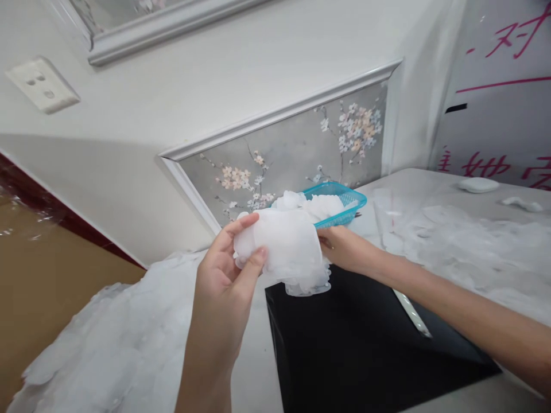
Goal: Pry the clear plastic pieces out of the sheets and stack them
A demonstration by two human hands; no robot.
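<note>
My left hand is closed on a bundle of thin, translucent white sheets with rounded edges, its thumb in front. More of the same layers hang loosely from the bundle's lower edge, above a black mat. At the right edge of the bundle is my right hand, its fingers curled in and partly hidden behind the sheets. What those fingers hold, I cannot make out. Just behind both hands stands a turquoise plastic basket with white pieces in it.
A large heap of white sheets covers the table's left side. Clear, film-like pieces spread over the right. A pale, narrow strip-like tool lies on the mat near my right forearm. The wall rises close behind the basket.
</note>
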